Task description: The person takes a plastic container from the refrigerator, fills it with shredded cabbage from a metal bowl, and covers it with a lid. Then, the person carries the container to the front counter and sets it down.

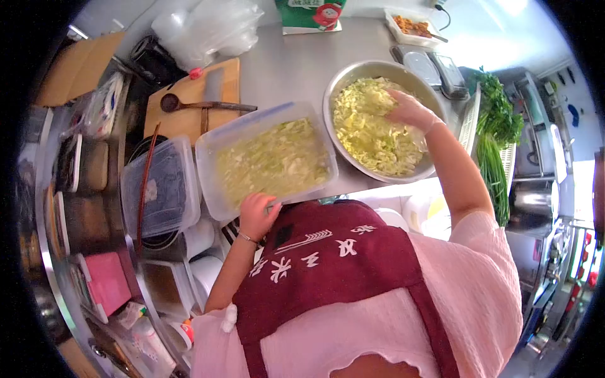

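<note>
Right hand [408, 108] is in the steel bowl [328, 113], fingertips down in the shredded cabbage [372, 135]; can't tell whether they're closed on any. Left hand [257, 215] is at the near edge of the plastic tub [208, 148], fingers bent; can't tell if it grips the rim. Tub sits just left of the bowl on the bench [283, 69], also with chopped cabbage in it. Dark ladle [208, 105] lies across the cutting board [165, 123] behind the tub.

The green box [311, 17] is cut off above; the right hand [408, 111] is blurred.
</note>
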`<move>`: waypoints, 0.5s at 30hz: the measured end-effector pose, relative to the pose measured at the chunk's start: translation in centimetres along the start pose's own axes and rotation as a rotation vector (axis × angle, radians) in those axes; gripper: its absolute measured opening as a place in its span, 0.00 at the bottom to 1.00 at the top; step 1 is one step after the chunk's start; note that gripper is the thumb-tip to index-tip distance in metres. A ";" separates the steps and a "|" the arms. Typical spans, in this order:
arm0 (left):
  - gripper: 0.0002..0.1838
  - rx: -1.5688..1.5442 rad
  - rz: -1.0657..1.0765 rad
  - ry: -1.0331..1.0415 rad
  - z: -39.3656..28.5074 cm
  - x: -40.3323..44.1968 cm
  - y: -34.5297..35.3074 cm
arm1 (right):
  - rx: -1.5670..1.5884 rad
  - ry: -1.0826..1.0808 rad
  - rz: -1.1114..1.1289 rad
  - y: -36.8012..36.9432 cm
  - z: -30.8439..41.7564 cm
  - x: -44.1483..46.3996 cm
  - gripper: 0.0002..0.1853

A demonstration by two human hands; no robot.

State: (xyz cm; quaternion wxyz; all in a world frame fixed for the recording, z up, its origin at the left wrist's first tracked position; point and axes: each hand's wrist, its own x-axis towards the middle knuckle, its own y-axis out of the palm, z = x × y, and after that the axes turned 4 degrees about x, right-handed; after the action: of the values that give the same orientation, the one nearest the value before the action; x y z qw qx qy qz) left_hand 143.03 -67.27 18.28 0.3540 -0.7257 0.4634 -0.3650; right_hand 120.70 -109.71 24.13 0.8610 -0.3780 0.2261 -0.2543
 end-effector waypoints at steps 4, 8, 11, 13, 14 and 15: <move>0.09 -0.077 -0.087 -0.019 0.5 -0.3 0.0 | -0.001 0.208 0.096 1.7 0.0 -0.5 0.41; 0.09 -0.075 -0.172 -0.061 0.4 -0.6 -1.2 | 0.082 0.174 0.063 4.3 -4.5 0.2 0.40; 0.08 -0.060 -0.220 -0.124 -0.1 -0.7 -3.4 | 0.140 0.222 0.087 2.4 -0.2 -1.2 0.40; 0.08 -0.116 -0.295 -0.194 -0.4 -0.6 -5.6 | 0.085 0.175 0.085 0.6 4.3 -1.7 0.39; 0.08 -0.164 -0.332 -0.212 -0.6 -0.4 -7.3 | 0.083 0.080 0.098 -0.4 7.1 -2.3 0.39; 0.08 -0.149 -0.371 -0.137 -1.8 0.2 -10.0 | 0.078 -0.016 0.112 -0.6 8.7 -2.6 0.38</move>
State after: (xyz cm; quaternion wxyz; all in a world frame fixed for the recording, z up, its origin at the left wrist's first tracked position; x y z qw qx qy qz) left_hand 145.73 -64.61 27.71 0.2567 -0.8459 0.3222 -0.3386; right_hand 123.63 -103.77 30.42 0.8898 -0.3328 0.2301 -0.2112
